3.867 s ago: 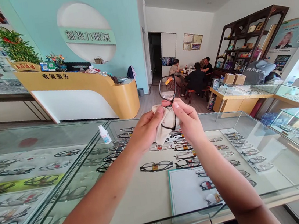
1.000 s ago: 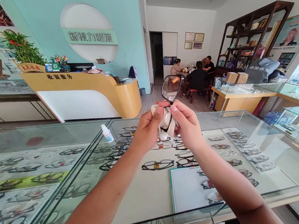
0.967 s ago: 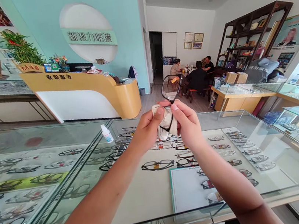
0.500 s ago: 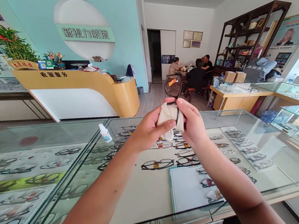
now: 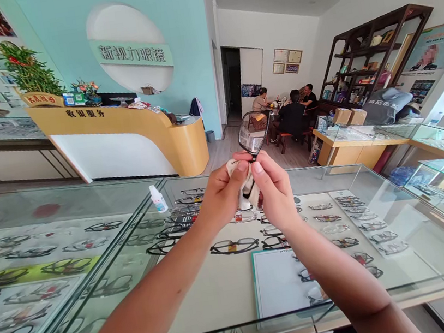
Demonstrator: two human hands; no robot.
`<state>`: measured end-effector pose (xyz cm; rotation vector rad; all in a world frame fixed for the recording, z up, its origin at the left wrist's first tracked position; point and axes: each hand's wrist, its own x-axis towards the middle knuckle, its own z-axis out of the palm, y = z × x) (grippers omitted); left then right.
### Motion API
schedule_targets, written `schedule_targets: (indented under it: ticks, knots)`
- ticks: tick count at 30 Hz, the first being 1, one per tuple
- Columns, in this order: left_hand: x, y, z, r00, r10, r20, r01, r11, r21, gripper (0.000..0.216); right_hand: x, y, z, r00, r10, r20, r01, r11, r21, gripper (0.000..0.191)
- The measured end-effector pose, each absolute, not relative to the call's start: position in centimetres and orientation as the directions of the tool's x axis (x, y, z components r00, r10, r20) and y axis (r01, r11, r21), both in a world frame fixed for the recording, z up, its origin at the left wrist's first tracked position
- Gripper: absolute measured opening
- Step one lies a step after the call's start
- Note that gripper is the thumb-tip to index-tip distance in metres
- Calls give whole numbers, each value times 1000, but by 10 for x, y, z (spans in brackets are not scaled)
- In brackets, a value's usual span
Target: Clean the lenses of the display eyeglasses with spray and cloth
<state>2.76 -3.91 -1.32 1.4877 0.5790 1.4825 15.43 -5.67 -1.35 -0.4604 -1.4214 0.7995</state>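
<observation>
Above the glass counter [image 5: 208, 301], a pair of dark-rimmed glasses [image 5: 252, 153] is held on end between both hands, with the upper lens [image 5: 252, 137] raised clear of the fingers and the other end turned down into a pale cloth [image 5: 254, 197]. The cloth is pinched by the left hand [image 5: 222, 191] between thumb and fingers; the glasses are pinched near the bridge by the right hand [image 5: 276, 186], apparently so that they are steadied while the cloth is pressed to the lower part. How the hidden fingers are placed behind the cloth cannot be told. Near the left hand, a white bottle [image 5: 158, 200] is set on the counter, probably for easy reach. Beneath the glass, spectacles [image 5: 234, 246] are laid out in rows, seemingly to be viewed from above, and a white board [image 5: 273, 280] is placed nearby. Farther back, three people [image 5: 292, 114] are seen seated.
</observation>
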Motion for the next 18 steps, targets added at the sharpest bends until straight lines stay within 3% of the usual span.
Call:
schedule_targets:
  ticks: [3, 8, 13, 18]
  knots:
    - [22, -38, -13, 190, 829, 526, -191, -495, 848, 61, 158, -49, -15, -13, 767, 641, -299, 609, -735, 38]
    - [9, -31, -15, 426, 772, 473, -212, -423, 881, 59, 163, -47, -13, 17, 872, 489, -450, 443, -775, 38]
    - [1, -30, -12, 543, 748, 382, -154, -359, 920, 59, 164, -49, -7, -6, 905, 426, -485, 370, -792, 41]
    - [-2, -31, -8, 580, 719, 382, -146, -370, 918, 62, 164, -47, -5, 10, 917, 399, -496, 351, -794, 37]
